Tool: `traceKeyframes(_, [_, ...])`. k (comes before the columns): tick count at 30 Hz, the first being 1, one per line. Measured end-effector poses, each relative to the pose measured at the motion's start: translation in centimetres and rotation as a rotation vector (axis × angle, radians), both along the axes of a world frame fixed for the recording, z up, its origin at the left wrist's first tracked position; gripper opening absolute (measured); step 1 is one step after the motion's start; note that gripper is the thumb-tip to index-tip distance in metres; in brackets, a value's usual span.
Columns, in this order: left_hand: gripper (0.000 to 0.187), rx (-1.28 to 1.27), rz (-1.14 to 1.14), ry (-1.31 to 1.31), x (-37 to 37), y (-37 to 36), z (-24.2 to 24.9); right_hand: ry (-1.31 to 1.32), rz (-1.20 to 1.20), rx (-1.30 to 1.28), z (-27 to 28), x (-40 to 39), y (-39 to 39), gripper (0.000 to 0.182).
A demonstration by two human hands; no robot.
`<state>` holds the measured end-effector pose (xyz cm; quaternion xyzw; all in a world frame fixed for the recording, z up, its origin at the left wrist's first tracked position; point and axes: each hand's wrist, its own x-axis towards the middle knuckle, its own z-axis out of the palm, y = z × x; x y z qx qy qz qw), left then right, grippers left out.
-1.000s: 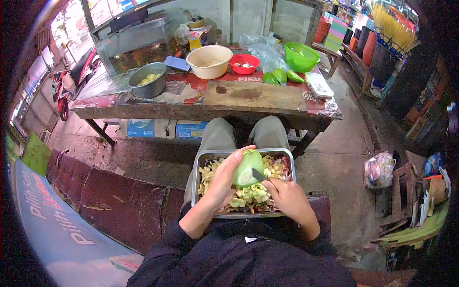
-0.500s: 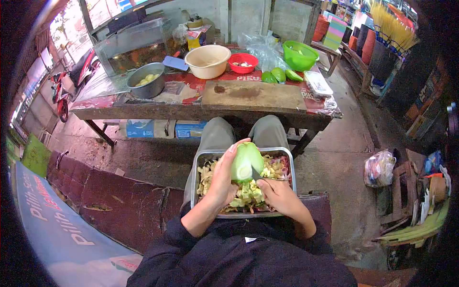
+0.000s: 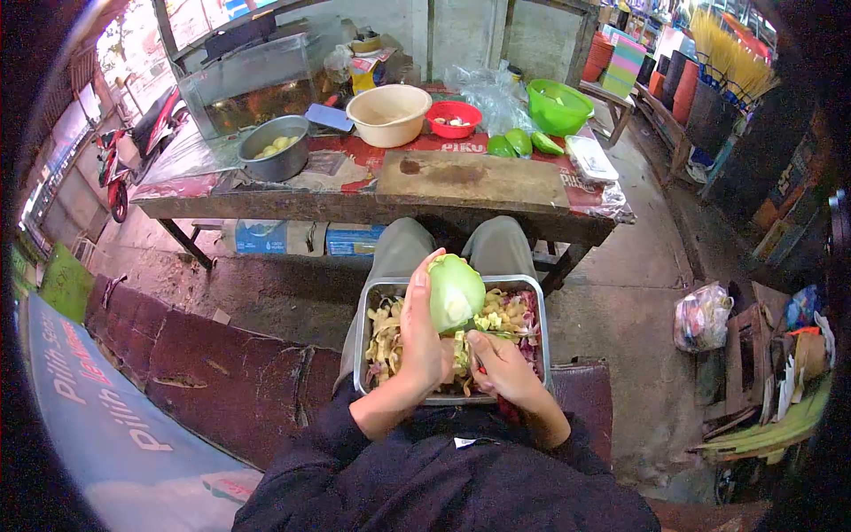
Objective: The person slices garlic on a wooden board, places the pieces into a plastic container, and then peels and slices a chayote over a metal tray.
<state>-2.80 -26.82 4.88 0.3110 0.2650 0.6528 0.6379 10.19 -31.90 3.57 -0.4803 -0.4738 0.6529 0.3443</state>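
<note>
My left hand (image 3: 420,332) is closed around a pale green chayote (image 3: 456,293), its fingers along the left side and its cut, whitish face turned up. My right hand (image 3: 507,365) grips a knife (image 3: 470,327); the handle is mostly covered by the fingers, and the dark blade lies at the chayote's lower edge. Both hands are above a metal tray (image 3: 542,341) on my lap. The tray holds brown peelings (image 3: 384,332), reddish onion skins at the right, and small pale green cut pieces (image 3: 461,355) under the hands.
On the table ahead are a wooden board (image 3: 474,180), a grey pot (image 3: 273,151) with pale peeled pieces, a cream basin (image 3: 388,115), a red bowl (image 3: 453,120), a green basin (image 3: 560,108), and several green chayotes (image 3: 519,142). A plastic bag of rubbish (image 3: 702,316) sits at the right.
The chayote has tilted and turned slightly in my left hand. My right hand with the knife has moved a little left and down, the blade now lower against the chayote.
</note>
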Motion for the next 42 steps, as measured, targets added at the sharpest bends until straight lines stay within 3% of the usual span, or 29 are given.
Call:
traceKeyframes(3, [0.054,-0.091,-0.064,-0.077,-0.3,0.2,0.3,-0.087,0.0,0.163,-0.1,-0.1,0.1,0.05])
traceKeyframes(4, [0.054,-0.09,-0.064,-0.076,-0.1,0.2,0.0,-0.077,-0.002,0.126,-0.4,-0.3,0.1,0.05])
traceKeyframes(6, [0.054,0.03,0.15,0.094,0.6,0.0,-0.8,-0.066,-0.006,0.089,-0.8,-0.4,0.3,0.051])
traceKeyframes(8, [0.051,0.091,0.199,0.107,0.9,-0.3,-0.8,0.205,0.084,-0.114,-1.2,-0.3,0.3,0.05])
traceKeyframes(10, [0.049,0.155,0.249,0.118,0.8,-0.2,-0.9,0.188,0.078,-0.103,-1.0,-0.3,0.4,0.05])
traceKeyframes(15, [0.055,-0.1,-0.07,-0.019,-0.4,0.4,0.3,0.056,0.071,0.095,-0.2,-0.1,0.3,0.049])
traceKeyframes(19, [0.056,-0.108,-0.062,-0.042,-0.3,0.5,-0.1,0.036,0.067,0.073,-0.6,-0.5,0.4,0.048])
traceKeyframes(21, [0.056,0.127,0.131,0.166,-0.2,0.4,-1.0,0.041,0.064,0.084,-0.7,-0.7,0.2,0.049])
traceKeyframes(23, [0.053,0.187,0.165,0.179,0.0,0.0,-0.5,0.24,0.149,-0.166,-0.5,-0.9,-0.1,0.05])
traceKeyframes(30, [0.049,0.326,0.146,0.32,-1.0,0.9,-1.3,0.439,0.141,-0.312,0.0,-0.4,0.0,0.05])
traceKeyframes(35, [0.048,0.256,0.092,0.163,-1.1,1.2,-1.7,0.965,0.353,-0.488,-2.1,0.4,0.6,0.047])
traceKeyframes(39, [0.048,0.113,0.073,0.054,-0.9,0.9,-1.3,0.68,0.195,-0.447,-0.2,0.0,-0.2,0.048])
traceKeyframes(41, [0.048,0.097,0.071,0.025,-1.0,1.1,-1.4,0.201,0.037,-0.096,-1.0,0.1,-0.4,0.041])
traceKeyframes(42, [0.048,0.076,0.067,-0.005,-1.0,1.0,-1.5,0.201,0.036,-0.097,-0.9,0.1,-0.4,0.041])
